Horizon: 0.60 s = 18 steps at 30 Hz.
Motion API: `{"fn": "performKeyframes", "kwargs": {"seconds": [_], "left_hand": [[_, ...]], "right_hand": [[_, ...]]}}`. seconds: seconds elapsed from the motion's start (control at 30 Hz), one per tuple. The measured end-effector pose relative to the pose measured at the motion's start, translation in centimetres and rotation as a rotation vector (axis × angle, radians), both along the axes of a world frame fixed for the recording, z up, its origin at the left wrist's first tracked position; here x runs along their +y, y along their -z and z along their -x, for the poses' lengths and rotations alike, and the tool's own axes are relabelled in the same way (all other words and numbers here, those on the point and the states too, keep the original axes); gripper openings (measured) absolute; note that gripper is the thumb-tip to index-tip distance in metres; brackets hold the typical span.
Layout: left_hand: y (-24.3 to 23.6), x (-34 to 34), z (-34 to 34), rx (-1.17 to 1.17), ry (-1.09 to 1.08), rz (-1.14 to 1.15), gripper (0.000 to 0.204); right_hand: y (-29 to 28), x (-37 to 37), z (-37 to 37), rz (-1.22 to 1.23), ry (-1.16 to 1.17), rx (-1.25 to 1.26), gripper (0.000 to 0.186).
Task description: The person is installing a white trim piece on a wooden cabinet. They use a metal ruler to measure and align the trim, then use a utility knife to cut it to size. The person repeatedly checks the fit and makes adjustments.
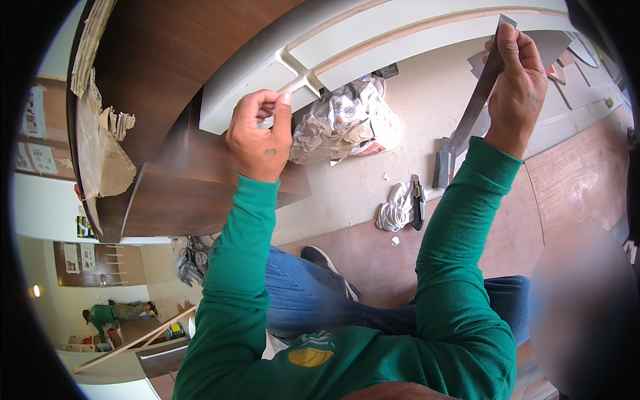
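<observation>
My left hand point(260, 133) is raised before a white slotted board edge point(240, 100), its fingers curled toward the thumb; whatever is between them is hidden. My right hand point(513, 90), up at the right, grips a long, thin grey strip point(477, 103) that slants downward from my fingers. Below its lower end are small grey pieces point(443, 165) on the floor. A black utility knife point(418, 203) lies beside a crumpled white cloth point(395, 212). A crumpled plastic bag with brown paper point(347, 120) sits between my hands.
A dark wood cabinet panel point(147, 47) with torn cardboard point(113, 167) stands at the left. Plywood boards point(573, 160) lie at the right, near a blurred round shape point(580, 307). Grey bundled items point(192, 260) lie by my legs. A co-worker point(110, 312) bends over farther back, near leaning timber point(133, 340).
</observation>
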<state>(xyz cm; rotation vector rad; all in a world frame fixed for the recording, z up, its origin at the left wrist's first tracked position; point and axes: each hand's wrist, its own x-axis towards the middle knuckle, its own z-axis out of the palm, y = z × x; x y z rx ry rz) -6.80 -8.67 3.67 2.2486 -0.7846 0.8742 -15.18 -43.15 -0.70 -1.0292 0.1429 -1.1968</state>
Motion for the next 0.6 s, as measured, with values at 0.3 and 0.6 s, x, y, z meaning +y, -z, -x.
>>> {"fn": "performKeyframes", "kwargs": {"seconds": [0.3,0.6], "left_hand": [[3.7,-0.8,-3.3,-0.195,-0.086,-0.194,0.035],[3.1,0.5,-5.6,-0.026,0.176,-0.122,0.021]], "right_hand": [[0.9,0.4,-0.9,-0.163,0.008,0.086,0.037],[15.8,-4.3,-1.6,-0.271,0.038,0.813,0.039]]}}
